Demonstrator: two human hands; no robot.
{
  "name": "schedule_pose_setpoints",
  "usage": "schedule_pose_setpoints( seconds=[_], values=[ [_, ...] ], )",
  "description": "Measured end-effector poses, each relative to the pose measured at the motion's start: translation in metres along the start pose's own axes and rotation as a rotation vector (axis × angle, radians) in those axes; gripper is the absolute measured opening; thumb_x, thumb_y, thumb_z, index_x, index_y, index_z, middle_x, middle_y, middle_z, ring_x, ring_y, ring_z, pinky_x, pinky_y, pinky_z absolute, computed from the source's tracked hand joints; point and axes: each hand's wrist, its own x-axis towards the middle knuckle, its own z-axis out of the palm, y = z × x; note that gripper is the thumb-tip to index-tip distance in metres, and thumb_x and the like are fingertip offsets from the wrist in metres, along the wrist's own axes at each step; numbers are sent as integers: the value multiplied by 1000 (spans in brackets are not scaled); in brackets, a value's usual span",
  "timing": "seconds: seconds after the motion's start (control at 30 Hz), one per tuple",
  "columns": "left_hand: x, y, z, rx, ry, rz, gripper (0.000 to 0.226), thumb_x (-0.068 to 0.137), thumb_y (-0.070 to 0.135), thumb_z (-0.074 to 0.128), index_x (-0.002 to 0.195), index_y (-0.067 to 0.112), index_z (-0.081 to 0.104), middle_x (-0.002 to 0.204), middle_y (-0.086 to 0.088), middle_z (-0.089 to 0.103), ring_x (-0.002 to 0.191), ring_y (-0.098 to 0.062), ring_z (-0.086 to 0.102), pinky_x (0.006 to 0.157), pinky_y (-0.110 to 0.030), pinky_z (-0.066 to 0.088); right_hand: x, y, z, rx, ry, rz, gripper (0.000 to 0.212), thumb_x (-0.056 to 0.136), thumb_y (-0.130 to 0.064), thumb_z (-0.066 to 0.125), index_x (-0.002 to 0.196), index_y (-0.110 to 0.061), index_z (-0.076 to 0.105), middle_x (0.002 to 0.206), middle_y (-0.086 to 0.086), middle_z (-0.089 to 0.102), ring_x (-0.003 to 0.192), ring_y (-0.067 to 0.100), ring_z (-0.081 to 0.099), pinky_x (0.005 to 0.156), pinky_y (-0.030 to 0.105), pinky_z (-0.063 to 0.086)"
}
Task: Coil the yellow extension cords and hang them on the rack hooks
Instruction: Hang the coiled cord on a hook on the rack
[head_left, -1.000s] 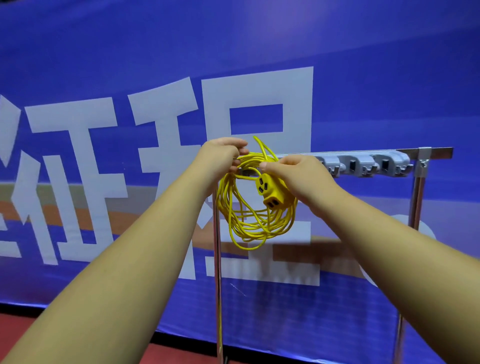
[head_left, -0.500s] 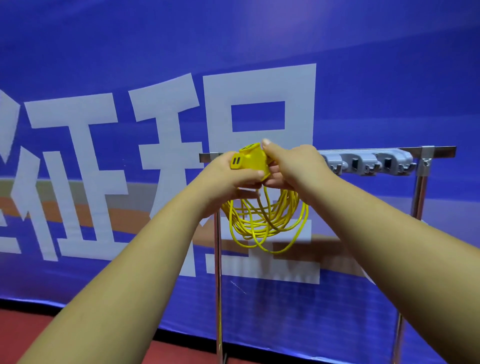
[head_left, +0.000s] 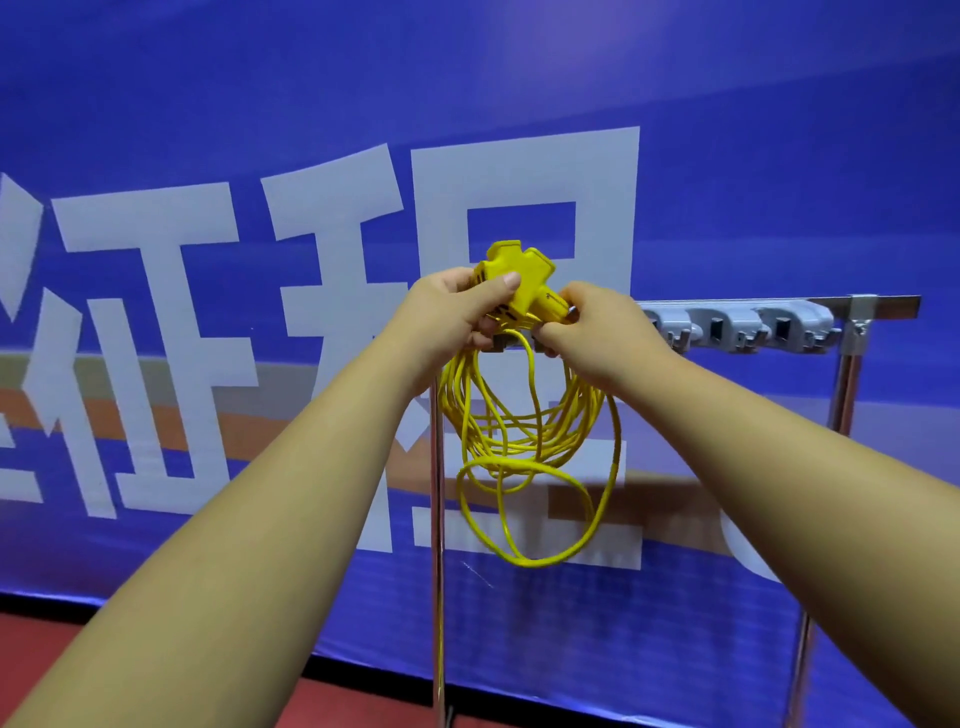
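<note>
Centre of frame, before a blue banner with white characters. Left hand: fingers and thumb curled round the yellow socket block and the top of the cord. The cord's loops hang bunched below both hands, in front of the rack's left post. Right hand: fingertips pinching the block's lower right end. Right of centre: grey hooks in a row along the rack's top bar. Lower left: red floor.

A blue banner fills the wall behind, printed with large white characters and crossed by grey and orange stripes. Below its dark bottom edge lies a red floor.
</note>
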Motion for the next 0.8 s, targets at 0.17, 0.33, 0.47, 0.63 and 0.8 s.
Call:
schedule_pose_setpoints(
  seconds=[0.17,0.33,0.47,0.63,0.8],
  values=[
    [-16,-27,0,63,-147,-161,60,91,66,64,119,13,68,111,-9,76,92,-22,73,83,-39,63,-5,5,7,231,34,119,13,93,-11,59,104,-16,56,88,13,73,64,27,69,47,30,52],
    [-56,-67,0,440,-538,-422,70,77,75,73,116,17,67,112,-4,73,97,-19,74,88,-39,62,-1,17,7,128,104,147,12,97,-17,51,106,-11,57,90,12,66,75,28,63,55,31,42],
    [-75,-87,13,556,-660,-505,67,80,71,75,115,15,63,109,-7,70,95,-16,75,79,-38,65,-1,21,9,230,130,186,18,95,-18,50,107,-13,62,79,6,72,67,24,66,59,34,52],
    [-87,-106,33,843,-623,-712,72,88,71,64,113,5,57,112,-14,69,89,-29,79,83,-50,64,-4,22,8,256,122,196,20,92,-15,49,107,-14,62,69,-1,75,64,17,65,59,35,55],
    [-93,-114,39,879,-529,-521,42,93,53,70,92,12,62,89,-9,71,75,-20,72,77,-39,65,-9,21,5,281,102,186,17,92,-15,49,105,-15,61,72,0,76,61,17,63,57,34,51]
  ],
)
